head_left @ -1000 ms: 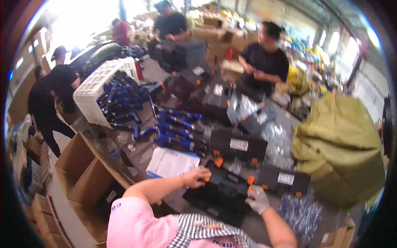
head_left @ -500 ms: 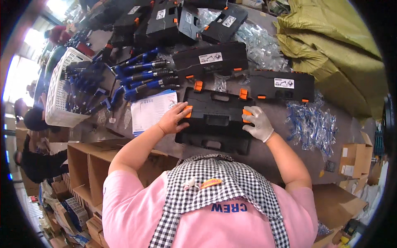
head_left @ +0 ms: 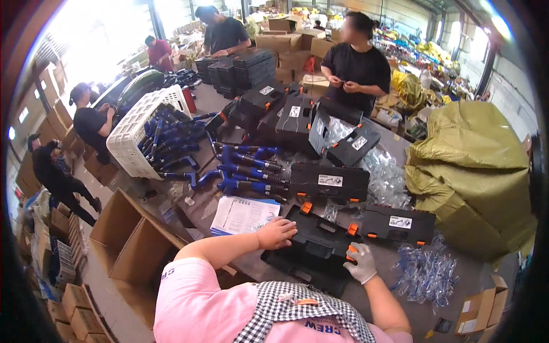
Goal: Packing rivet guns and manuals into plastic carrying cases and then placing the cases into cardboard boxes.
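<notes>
A black plastic carrying case (head_left: 318, 235) lies in front of me on the grey table, spread open, its hinged halves in line. Orange latches stick up at its far edge, and another orange latch (head_left: 350, 251) is at its right side. My bare left hand (head_left: 277, 233) rests on the case's left edge with its fingers stretched out, covering that side. In a pale glove, my right hand (head_left: 361, 264) has its fingers bent around the right edge by the latch. To the left, next to my left hand, lies a stack of printed sheets (head_left: 243, 214).
Blue and black tools (head_left: 251, 171) lie beyond the sheets, beside a white plastic basket (head_left: 127, 140) of similar ones. Closed black cases (head_left: 329, 182) stand behind. Bagged small parts (head_left: 426, 277) and a yellow-green sack (head_left: 469, 160) are at right. Cardboard boxes (head_left: 128, 240) stand lower left. Several people work beyond.
The view has tipped up, bringing the far room and people into sight. My left hand has shifted slightly, fingers flatter on the case edge; my right stays at the right latch.
</notes>
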Motion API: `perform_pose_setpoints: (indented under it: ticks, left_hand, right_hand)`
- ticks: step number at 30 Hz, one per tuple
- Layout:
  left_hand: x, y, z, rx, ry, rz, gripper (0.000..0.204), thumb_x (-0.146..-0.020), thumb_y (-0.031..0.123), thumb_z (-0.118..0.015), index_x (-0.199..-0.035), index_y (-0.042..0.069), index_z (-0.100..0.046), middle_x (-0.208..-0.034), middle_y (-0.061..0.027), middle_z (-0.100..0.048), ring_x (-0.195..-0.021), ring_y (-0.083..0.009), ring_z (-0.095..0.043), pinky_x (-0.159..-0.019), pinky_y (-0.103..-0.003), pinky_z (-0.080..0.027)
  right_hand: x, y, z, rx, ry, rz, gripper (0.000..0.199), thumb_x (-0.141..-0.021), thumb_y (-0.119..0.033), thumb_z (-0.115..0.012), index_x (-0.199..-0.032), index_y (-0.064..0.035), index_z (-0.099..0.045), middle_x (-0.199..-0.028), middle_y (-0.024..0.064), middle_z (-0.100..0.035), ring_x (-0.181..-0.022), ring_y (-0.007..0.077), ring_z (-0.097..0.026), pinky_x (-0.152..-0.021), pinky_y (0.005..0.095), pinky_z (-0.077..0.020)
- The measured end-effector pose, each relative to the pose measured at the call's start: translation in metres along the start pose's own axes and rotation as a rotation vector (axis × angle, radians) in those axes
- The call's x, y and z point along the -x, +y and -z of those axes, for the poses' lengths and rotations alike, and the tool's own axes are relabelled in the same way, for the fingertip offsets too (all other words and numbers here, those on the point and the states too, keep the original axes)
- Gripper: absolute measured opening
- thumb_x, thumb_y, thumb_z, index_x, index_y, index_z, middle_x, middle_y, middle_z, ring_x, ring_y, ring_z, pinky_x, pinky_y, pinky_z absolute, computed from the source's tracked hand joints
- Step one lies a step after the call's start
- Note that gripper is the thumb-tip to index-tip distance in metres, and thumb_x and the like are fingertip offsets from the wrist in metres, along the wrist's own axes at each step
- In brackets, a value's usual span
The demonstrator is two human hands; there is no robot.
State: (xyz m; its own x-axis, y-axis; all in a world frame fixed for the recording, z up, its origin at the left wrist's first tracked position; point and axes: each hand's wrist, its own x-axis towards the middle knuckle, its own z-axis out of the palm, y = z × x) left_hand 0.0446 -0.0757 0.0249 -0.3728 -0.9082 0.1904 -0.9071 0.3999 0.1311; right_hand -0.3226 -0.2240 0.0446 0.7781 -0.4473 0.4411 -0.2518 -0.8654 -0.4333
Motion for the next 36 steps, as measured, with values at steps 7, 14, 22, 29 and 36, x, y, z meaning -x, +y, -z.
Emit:
perform_pose_setpoints:
  ticks: [7, 14, 22, 29, 36]
  left_hand:
    - [-0.117, 0.081, 0.022, 0.462, -0.25, 0.204, 0.052, -0.087, 0.03, -0.061, -0.129, 0.001, -0.052, -0.114, -0.0218, -0.062, -0.11, -0.0378, -0.057, -0.095, -0.045, -0.045]
    - [-0.132, 0.075, -0.007, 0.383, -0.671, 0.184, 0.045, -0.085, 0.041, -0.062, -0.097, -0.002, -0.069, -0.093, -0.0196, -0.07, -0.089, -0.0346, -0.066, -0.08, -0.045, -0.052]
    - [-0.077, 0.144, 0.086, 0.339, -0.272, 0.25, 0.034, -0.078, 0.03, -0.069, -0.098, 0.004, -0.068, -0.092, -0.0184, -0.069, -0.09, -0.034, -0.067, -0.078, -0.046, -0.052]
    - [0.101, 0.209, 0.239, 0.123, 0.352, 0.704, 0.028, -0.07, 0.027, -0.076, -0.079, 0.006, -0.059, -0.074, -0.0155, -0.063, -0.072, -0.035, -0.065, -0.063, -0.046, -0.052]
    - [0.281, 0.181, 0.257, -0.293, 0.38, 1.349, 0.03, -0.072, 0.026, -0.074, -0.078, -0.001, -0.063, -0.076, -0.0238, -0.062, -0.076, -0.0419, -0.063, -0.066, -0.046, -0.05]
  right_hand:
    - [0.013, -0.012, 0.0, 0.027, 0.027, 0.0, 0.048, -0.052, -0.015, -0.084, -0.096, -0.0117, -0.064, -0.117, 0.0153, -0.059, -0.107, 0.0373, -0.054, -0.094, 0.0469, -0.0449]
    - [0.033, -0.027, -0.011, 0.092, 0.072, -0.26, 0.08, -0.051, -0.019, -0.086, -0.121, -0.0035, -0.052, -0.124, 0.0194, -0.053, -0.12, 0.0386, -0.047, -0.105, 0.0444, -0.0388]
    - [0.078, -0.025, 0.001, -0.222, 0.448, -0.192, 0.098, -0.061, -0.012, -0.086, -0.143, 0.0001, -0.032, -0.131, 0.013, -0.047, -0.118, 0.0268, -0.048, -0.103, 0.0404, -0.0371]
    - [0.046, -0.041, 0.001, -0.742, 0.182, -0.355, 0.093, -0.076, -0.047, -0.078, -0.142, 0.0012, -0.034, -0.138, 0.0087, -0.045, -0.124, 0.0217, -0.046, -0.105, 0.0349, -0.0356]
    - [-0.021, -0.103, -0.046, -0.427, -0.214, 0.018, 0.057, -0.069, -0.012, -0.076, -0.121, 0.0004, -0.056, -0.116, 0.0165, -0.058, -0.107, 0.0321, -0.057, -0.095, 0.0389, -0.0457]
